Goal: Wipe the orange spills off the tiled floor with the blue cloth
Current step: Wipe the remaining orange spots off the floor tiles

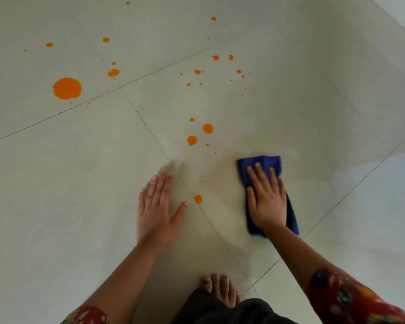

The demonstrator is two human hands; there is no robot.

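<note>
On the pale tiled floor (pixel 290 101), low and right of centre, the right hand (pixel 268 202) lies flat on the blue cloth (pixel 262 163), fingers straight and slightly spread, pressing it down rather than gripping it. Cloth is folded into a narrow oblong, its far end showing beyond the fingertips, its near end showing past the wrist on the outer side; edges are blurred. Left hand (pixel 155 213) rests palm-down on bare tile well to the left of the cloth, fingers extended and together, thumb angled out, holding nothing. Between the two hands, one small orange drop (pixel 198 199) sits right beside a grout line, near the left thumb tip and clear of the cloth. Beyond the hands, orange spills are scattered over several tiles: two mid-sized drops (pixel 207 128) with smaller specks just beyond the cloth's far-left corner, a loose cluster of small splashes (pixel 215 57) farther out, and the largest round puddle (pixel 67 88) far off to the left, with smaller spots around it. Tile around the cloth looks faintly smeared. At the bottom edge, a bare foot (pixel 220 288) shows above dark fabric, and red patterned sleeves (pixel 351 298) cover both upper forearms.
</note>
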